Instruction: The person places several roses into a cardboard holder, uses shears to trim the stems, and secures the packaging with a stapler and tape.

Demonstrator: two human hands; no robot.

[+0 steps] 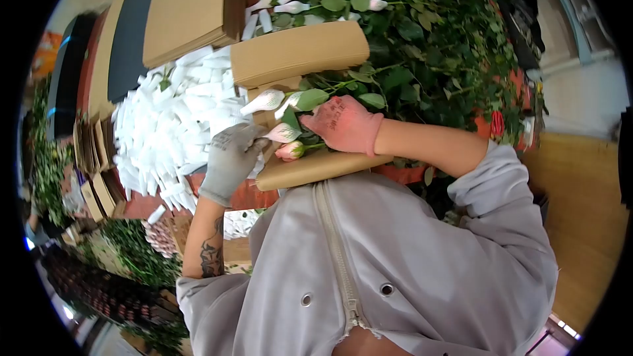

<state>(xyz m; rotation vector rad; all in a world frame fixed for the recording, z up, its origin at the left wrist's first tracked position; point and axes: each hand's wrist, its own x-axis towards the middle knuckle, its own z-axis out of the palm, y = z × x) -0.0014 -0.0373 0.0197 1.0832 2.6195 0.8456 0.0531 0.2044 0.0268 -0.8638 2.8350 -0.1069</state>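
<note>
Centre frame: left hand (231, 157), grey glove, fingertips at netted rose (282, 133); right hand (344, 124), pink glove, curled near bare rose (289, 151). Can't tell either grip from here.

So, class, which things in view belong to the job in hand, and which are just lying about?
Seemingly part of the job:
netted rosebuds
uncovered pink rose
white mesh sleeves
nearest brown cardboard

Probably just lying about:
small red object, right side
black bundle, far right
</note>
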